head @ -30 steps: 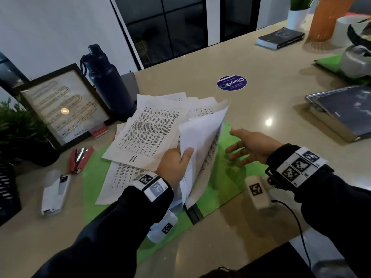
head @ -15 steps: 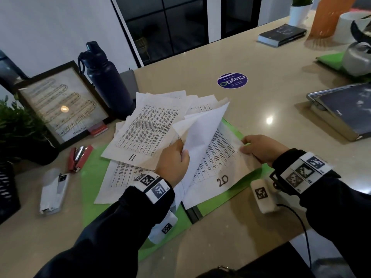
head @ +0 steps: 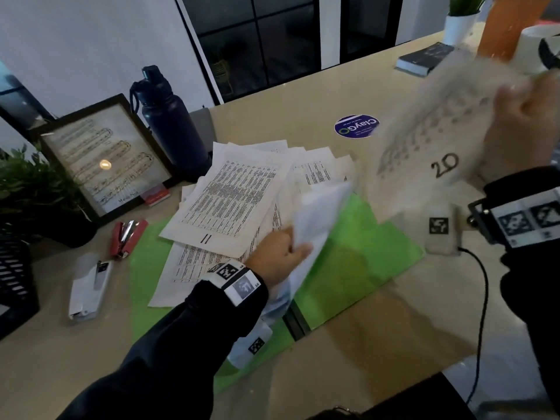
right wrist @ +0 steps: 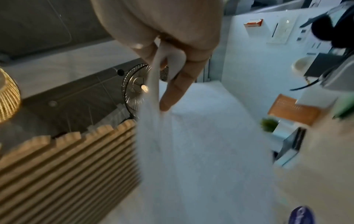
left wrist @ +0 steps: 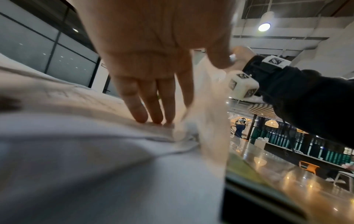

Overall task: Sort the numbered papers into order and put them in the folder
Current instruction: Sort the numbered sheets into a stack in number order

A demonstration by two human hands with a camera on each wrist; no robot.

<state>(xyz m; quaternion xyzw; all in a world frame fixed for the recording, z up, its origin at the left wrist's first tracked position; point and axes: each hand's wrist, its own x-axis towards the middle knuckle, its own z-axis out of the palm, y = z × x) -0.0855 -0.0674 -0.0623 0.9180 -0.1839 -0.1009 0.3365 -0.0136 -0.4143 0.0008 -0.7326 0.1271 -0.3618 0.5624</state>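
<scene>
Head view: my right hand [head: 527, 122] pinches the limp white printed sheet marked 20 [head: 436, 140] by its edge; my left hand [head: 281, 256] grips lifted flimsy pages [head: 318, 219] above the green plastic folder [head: 363, 253].

— How's the light?
— Dim indoors; a ceiling lamp [left wrist: 264, 27] glares, and its glint sits on the picture frame [head: 104, 164].
— Sharpness?
— The raised sheet [head: 439, 140] beside that frame's surface [head: 378, 322] smears with motion; wrist views blur and bend at their edges.
</scene>
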